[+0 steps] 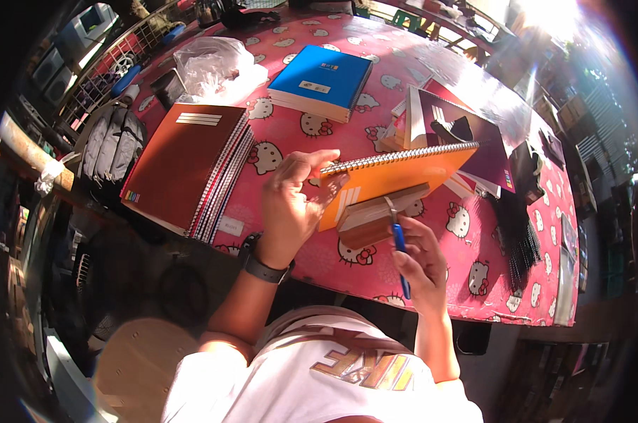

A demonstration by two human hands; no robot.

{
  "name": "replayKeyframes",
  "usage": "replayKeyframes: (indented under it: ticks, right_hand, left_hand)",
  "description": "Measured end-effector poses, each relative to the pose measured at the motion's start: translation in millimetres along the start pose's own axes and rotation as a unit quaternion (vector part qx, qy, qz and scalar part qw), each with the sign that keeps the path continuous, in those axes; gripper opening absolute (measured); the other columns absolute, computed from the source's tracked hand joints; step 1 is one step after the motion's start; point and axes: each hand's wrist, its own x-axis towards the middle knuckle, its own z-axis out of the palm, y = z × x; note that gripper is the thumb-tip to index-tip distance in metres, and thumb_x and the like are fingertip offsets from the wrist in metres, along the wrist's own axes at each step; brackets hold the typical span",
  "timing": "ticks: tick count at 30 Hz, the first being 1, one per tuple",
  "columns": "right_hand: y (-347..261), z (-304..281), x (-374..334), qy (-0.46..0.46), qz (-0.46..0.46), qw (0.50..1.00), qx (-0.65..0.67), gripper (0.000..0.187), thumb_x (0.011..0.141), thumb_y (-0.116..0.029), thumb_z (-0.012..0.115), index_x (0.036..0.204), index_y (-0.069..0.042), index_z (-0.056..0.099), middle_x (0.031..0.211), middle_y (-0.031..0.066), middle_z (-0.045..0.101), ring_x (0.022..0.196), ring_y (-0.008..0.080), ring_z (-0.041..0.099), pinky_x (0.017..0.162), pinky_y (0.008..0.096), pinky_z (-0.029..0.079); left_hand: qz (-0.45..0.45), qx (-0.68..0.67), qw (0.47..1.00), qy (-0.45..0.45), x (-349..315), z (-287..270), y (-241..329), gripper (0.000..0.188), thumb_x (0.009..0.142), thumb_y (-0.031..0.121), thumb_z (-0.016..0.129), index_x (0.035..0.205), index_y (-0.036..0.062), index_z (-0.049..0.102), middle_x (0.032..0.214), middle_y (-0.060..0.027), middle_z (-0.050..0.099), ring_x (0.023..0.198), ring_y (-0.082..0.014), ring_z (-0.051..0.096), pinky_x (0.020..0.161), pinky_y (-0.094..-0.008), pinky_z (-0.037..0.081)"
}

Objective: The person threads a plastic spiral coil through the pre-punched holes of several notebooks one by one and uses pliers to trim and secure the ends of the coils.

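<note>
Orange spiral notebook [410,171] stands tilted above the near part of the pink cartoon-cat-patterned desk [460,299], its wire binding uppermost as I watch through the head camera. I have the left hand [298,190] at its upper left corner, fingers closed on the binding end. In the right hand [421,264] the fingers grip a slim blue-handled tool [401,257], its pale tip pointing up at the brown wooden block [367,234] in front of the cover; I cannot tell whether the tip touches it. To my left lies a brown-covered stack of spiral notebooks [178,151], with a crumpled clear plastic bag [217,67] beyond. Farther back is a thick blue book [322,74], and to my right a purple notebook [485,151].
</note>
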Motion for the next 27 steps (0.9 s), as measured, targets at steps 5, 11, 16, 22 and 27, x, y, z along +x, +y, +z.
replayKeyframes:
  ticks: [5, 11, 16, 22, 27]
  right_hand:
    - [72.0, -111.9, -35.5, 0.261, -0.055, 0.828, -0.494, 0.044, 0.079, -0.018, 0.066, 0.117, 0.000, 0.052, 0.105, 0.0141, 0.057, 0.096, 0.0267, 0.054, 0.087, 0.0377, 0.041]
    - [97.5, -123.0, -50.0, 0.267, 0.050, 0.775, -0.571, 0.044, 0.077, -0.028, 0.069, 0.113, -0.006, 0.056, 0.109, 0.0141, 0.057, 0.104, 0.0329, 0.047, 0.091, 0.0422, 0.037]
    - [92.3, -133.9, -48.2, 0.294, -0.033, 0.797, -0.527, 0.035, 0.081, -0.020, 0.065, 0.111, -0.003, 0.057, 0.110, 0.0135, 0.058, 0.107, 0.0305, 0.046, 0.094, 0.0401, 0.033]
    - [76.1, -116.0, -35.0, 0.274, -0.035, 0.845, -0.457, 0.032, 0.077, -0.004, 0.060, 0.109, -0.002, 0.058, 0.108, 0.0125, 0.058, 0.104, 0.0276, 0.049, 0.093, 0.0375, 0.036]
    - [24.2, -60.4, -7.4, 0.182, -0.080, 0.968, -0.152, 0.028, 0.076, 0.003, 0.054, 0.104, 0.001, 0.059, 0.102, 0.0116, 0.059, 0.090, 0.0197, 0.054, 0.080, 0.0324, 0.041]
  left_hand:
    - [0.217, 0.245, 0.944, -0.042, 19.0, 35.5, 60.6, 0.048, 0.077, 0.011, 0.061, 0.122, -0.0008, 0.050, 0.120, -0.0189, 0.054, 0.109, -0.0291, 0.051, 0.097, -0.0420, 0.034]
    - [0.170, 0.306, 0.931, -0.105, 38.3, 68.4, 24.8, 0.018, 0.078, 0.012, 0.054, 0.093, 0.0021, 0.056, 0.081, -0.0087, 0.059, 0.081, -0.0227, 0.059, 0.068, -0.0333, 0.048]
    - [0.103, 0.270, 0.957, 0.036, 84.5, -52.3, 33.3, 0.019, 0.088, 0.017, 0.056, 0.100, 0.0030, 0.061, 0.084, -0.0142, 0.065, 0.076, -0.0239, 0.065, 0.067, -0.0340, 0.048]
    - [0.007, 0.380, 0.907, 0.181, 107.2, -251.7, -80.6, 0.041, 0.091, 0.039, 0.052, 0.091, -0.0005, 0.062, 0.070, -0.0156, 0.061, 0.062, -0.0236, 0.059, 0.060, -0.0338, 0.045]
    - [-0.115, 0.525, 0.842, 0.041, 41.4, -291.1, -181.1, 0.035, 0.086, 0.033, 0.057, 0.105, 0.0033, 0.062, 0.096, -0.0213, 0.061, 0.092, -0.0369, 0.058, 0.081, -0.0411, 0.046]
